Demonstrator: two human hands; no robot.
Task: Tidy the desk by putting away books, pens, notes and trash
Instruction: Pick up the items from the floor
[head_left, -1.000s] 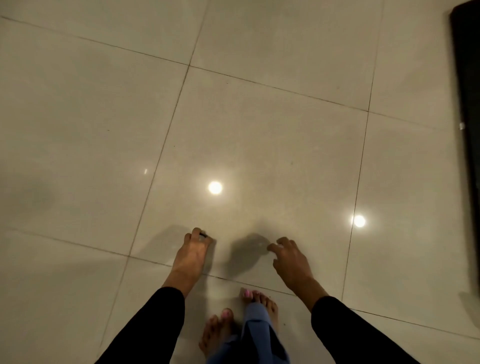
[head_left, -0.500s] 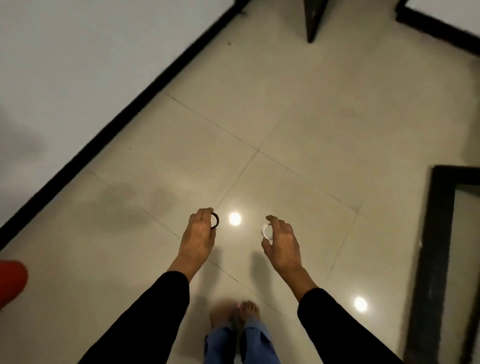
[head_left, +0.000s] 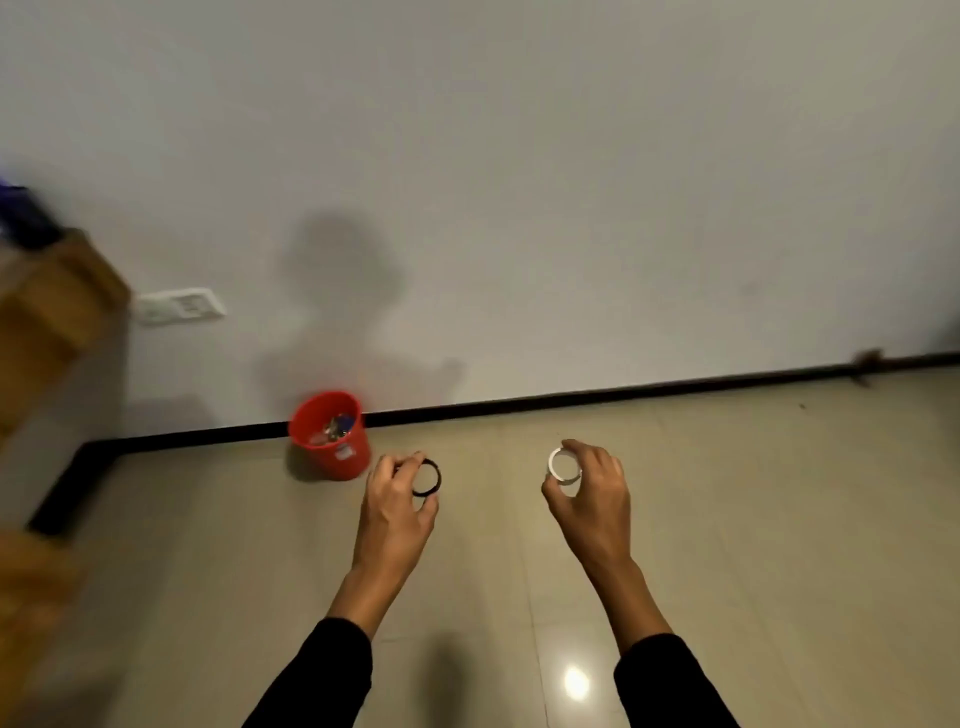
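No text can be read; the small white label on the red bin (head_left: 332, 457) is blurred.

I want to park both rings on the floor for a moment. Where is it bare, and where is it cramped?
Bare tile runs from the black baseboard forward, all along the right of the right hand. Also free: the strip between both hands. Crowded: left of the left hand, where the red bin stands against the wall with wooden furniture beyond.
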